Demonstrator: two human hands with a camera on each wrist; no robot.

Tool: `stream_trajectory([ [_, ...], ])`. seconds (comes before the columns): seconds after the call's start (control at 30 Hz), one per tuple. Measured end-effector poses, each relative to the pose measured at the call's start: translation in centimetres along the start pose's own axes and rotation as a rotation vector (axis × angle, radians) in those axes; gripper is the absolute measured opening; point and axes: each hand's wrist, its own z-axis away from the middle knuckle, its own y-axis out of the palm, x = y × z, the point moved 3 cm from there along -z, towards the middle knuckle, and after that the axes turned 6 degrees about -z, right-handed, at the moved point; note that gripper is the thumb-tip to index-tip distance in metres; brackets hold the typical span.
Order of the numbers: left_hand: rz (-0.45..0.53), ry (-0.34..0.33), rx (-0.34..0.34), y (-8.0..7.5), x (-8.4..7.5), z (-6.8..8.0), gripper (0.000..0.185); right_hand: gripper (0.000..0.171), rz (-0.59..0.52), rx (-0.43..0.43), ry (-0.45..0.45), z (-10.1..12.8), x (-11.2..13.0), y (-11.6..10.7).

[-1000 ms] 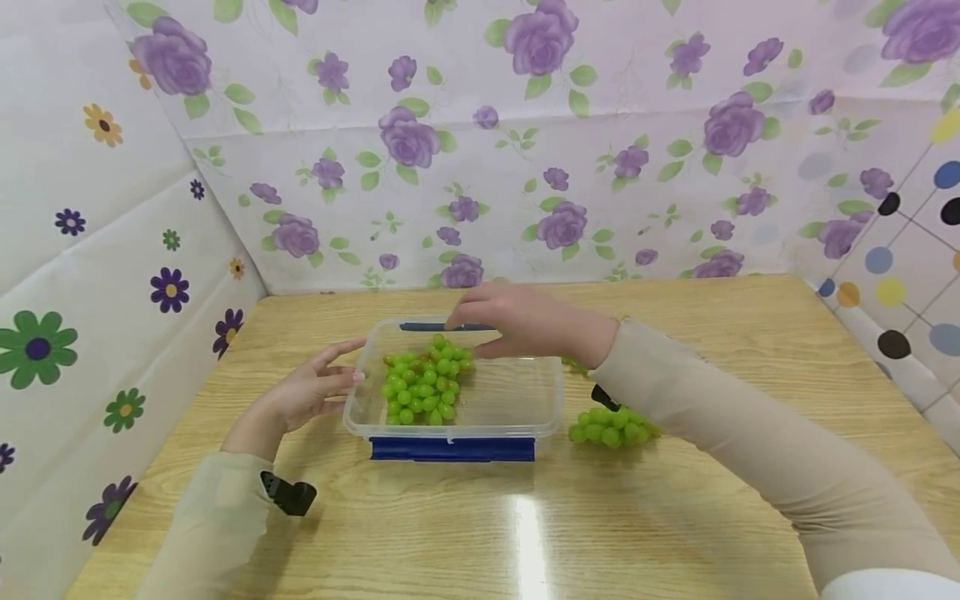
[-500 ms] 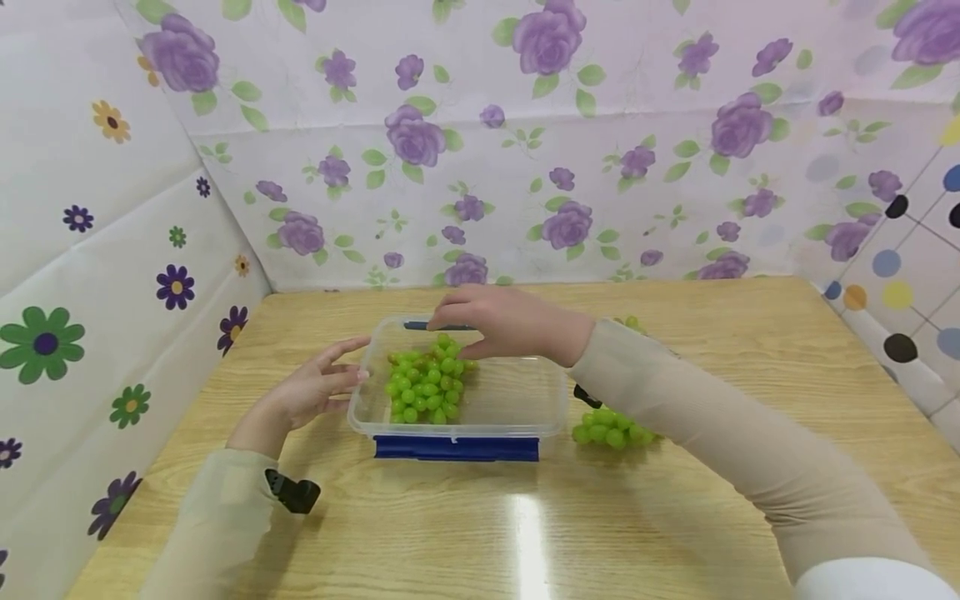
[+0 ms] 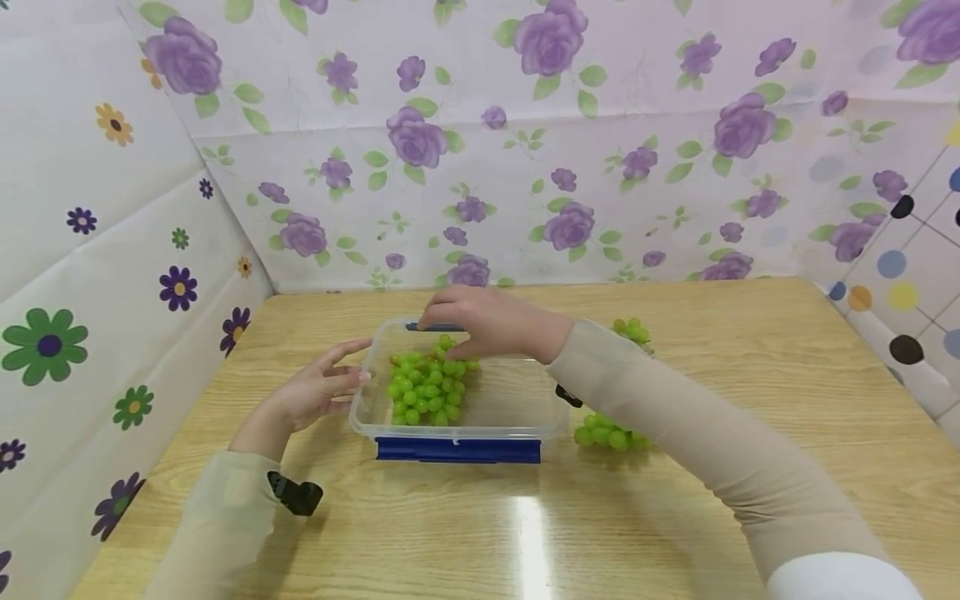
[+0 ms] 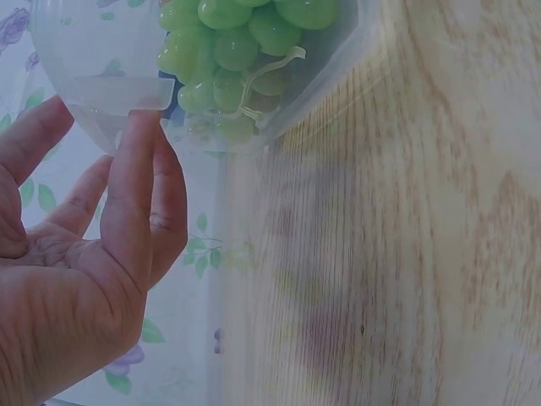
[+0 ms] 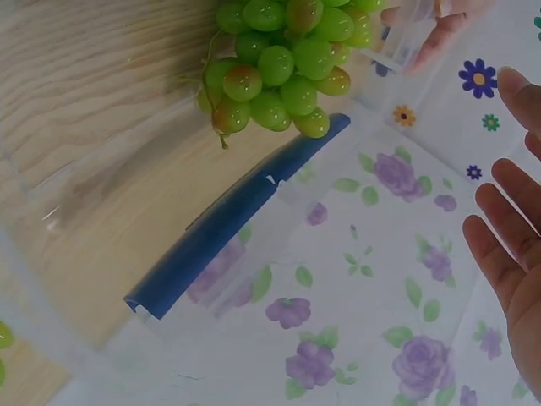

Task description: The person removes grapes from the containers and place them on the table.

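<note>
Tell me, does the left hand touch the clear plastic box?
Touching. The left wrist view shows a fingertip of the left hand pressed against the rim of the clear box.

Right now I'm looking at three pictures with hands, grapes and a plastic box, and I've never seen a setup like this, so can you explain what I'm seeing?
No machine here: a person works with bare hands and wears three cameras. The wide picture comes from the head and looks down at a wooden table. The other two come from the wrists, very close up.

On the table stands a clear plastic box with blue clips, holding a bunch of green grapes. Two more bunches lie on the table to its right, one near, one farther back.

The left hand is open, its fingertips against the box's left wall. The right hand hovers over the grapes in the box with straight fingers and holds nothing. Flowered sheets surround the table.
</note>
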Motion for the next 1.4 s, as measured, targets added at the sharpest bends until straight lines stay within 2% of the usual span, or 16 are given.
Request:
stream_trajectory([
  [0.43,0.019,0.004,-0.002,0.0,-0.1,0.1,0.073,0.044,-0.063,0.008,0.101,-0.7,-1.7,0.7],
  [0.77,0.027,0.000,-0.003,0.0,0.1,0.0,0.072,0.045,-0.169,0.021,0.159,-1.2,-2.5,1.3],
  [1.1,0.026,0.008,-0.005,0.0,0.2,0.0,0.071,0.051,-0.273,-0.033,0.233,-1.7,-3.3,1.5],
  [1.4,0.030,0.009,-0.006,0.0,0.3,0.0,0.072,0.053,-0.301,-0.041,0.270,-1.5,-3.8,2.3],
])
